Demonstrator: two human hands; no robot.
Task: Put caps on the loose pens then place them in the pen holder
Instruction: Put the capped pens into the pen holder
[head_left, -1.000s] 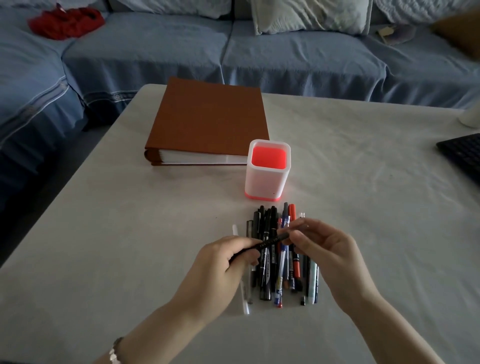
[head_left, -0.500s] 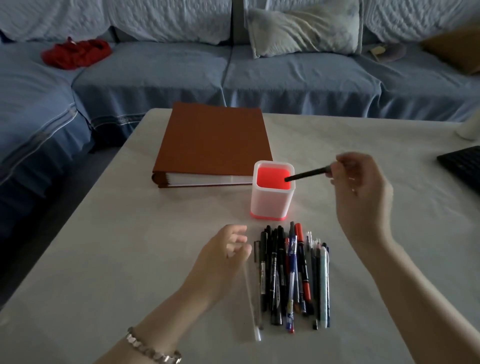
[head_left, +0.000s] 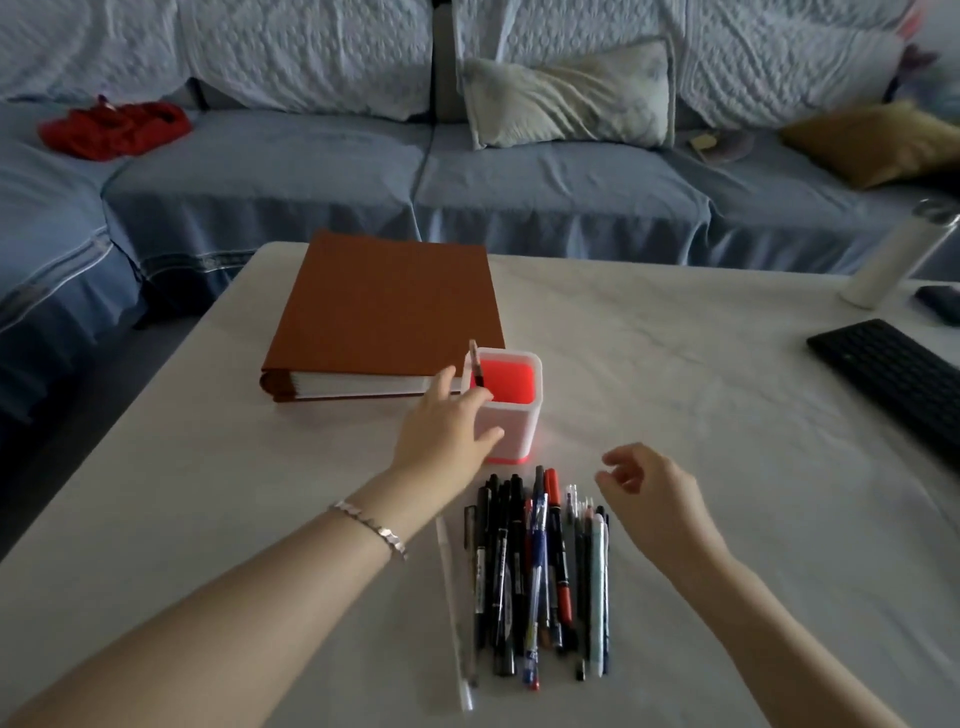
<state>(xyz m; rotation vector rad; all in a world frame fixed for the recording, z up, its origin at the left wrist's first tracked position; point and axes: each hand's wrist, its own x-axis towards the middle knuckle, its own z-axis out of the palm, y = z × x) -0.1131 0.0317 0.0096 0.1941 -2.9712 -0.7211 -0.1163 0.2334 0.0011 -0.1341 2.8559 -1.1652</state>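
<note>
Right hand (head_left: 654, 499), empty and loosely curled, has drawn back just in front of the pen holder (head_left: 519, 431), one pen (head_left: 476, 371) now standing inside, while the left hand (head_left: 441, 436) touches its wall, grip unclear.

your left grip (head_left: 441, 431): bare, thin silver bracelet (head_left: 370, 527) of small flat links at its wrist | your right grip (head_left: 660, 499): bare | both forearms bare

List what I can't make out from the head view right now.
All in the head view.
Pen in the pen holder: lower part hidden by the holder's wall.
Left hand: blur hides whether its fingers touch the pen.
Loose pens: capped or not, too dim and overlapped.
Keyboard: cut off by the right edge.
</note>
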